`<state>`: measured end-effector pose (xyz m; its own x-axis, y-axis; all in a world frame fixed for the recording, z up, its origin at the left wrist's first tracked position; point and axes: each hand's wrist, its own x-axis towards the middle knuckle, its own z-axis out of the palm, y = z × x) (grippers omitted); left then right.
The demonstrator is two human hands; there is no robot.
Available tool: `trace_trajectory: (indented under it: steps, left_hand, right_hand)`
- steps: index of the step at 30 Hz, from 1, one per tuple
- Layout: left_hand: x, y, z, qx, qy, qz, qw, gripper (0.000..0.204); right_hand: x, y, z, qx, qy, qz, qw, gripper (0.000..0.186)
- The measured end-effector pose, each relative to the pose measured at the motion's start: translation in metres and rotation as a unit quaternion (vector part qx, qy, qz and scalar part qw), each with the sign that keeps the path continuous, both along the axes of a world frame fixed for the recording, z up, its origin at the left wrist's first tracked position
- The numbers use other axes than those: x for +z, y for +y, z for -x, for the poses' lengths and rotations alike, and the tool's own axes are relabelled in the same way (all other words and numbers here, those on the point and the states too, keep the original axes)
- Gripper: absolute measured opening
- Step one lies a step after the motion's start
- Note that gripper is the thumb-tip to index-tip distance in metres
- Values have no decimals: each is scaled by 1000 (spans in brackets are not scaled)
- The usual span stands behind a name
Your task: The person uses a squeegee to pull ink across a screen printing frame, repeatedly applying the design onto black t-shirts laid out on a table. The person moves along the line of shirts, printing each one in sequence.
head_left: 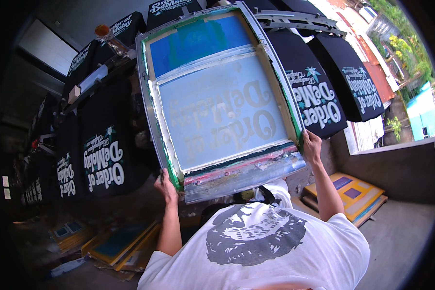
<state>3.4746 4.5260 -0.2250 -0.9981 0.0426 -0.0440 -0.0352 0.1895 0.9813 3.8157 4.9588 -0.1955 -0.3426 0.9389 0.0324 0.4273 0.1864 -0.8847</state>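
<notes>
A large screen printing frame [217, 104] is held up in front of me, tilted. Its mesh is pale blue with faint lettering, and a darker blue and green band crosses the far end. Clear tape [244, 179] smeared with pink and black ink covers the near end. My left hand [166, 187] is closed round the near left corner. On the near right side, my right hand [312, 146] grips the metal edge. The fingers beneath the frame are partly hidden.
Black shirts with white lettering hang stretched on boards, at left [104, 159] and right [357, 79]. Yellow-framed screens lie on the floor, at right [367, 193] and lower left [121, 241]. A window sill [396, 146] is at right. An orange-topped container [102, 31] stands at the far left.
</notes>
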Motion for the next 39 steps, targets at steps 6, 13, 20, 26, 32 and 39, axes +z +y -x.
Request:
trace_trajectory:
  steps: [6,13,20,26,32,39]
  left_hand:
    - [5,139,-117,10,-4,24,1000,45]
    - [-10,238,-233,14,-43,27,999,42]
    - [-11,277,-275,-1,-8,114,993,45]
    - [-8,302,-265,-9,9,151,988,45]
    - [-7,313,-259,-30,21,102,994,41]
    - [9,329,-252,-59,46,153,985,42]
  right_hand:
    - [-2,134,-109,8,-12,-37,999,37]
    - [-4,234,-224,23,-40,9,999,35]
    - [-41,281,-282,29,-30,30,999,34]
    - [-43,301,-283,27,-30,76,996,33]
    - [-36,310,-272,47,-35,16,998,33]
    - [-39,336,-271,79,-46,43,995,34]
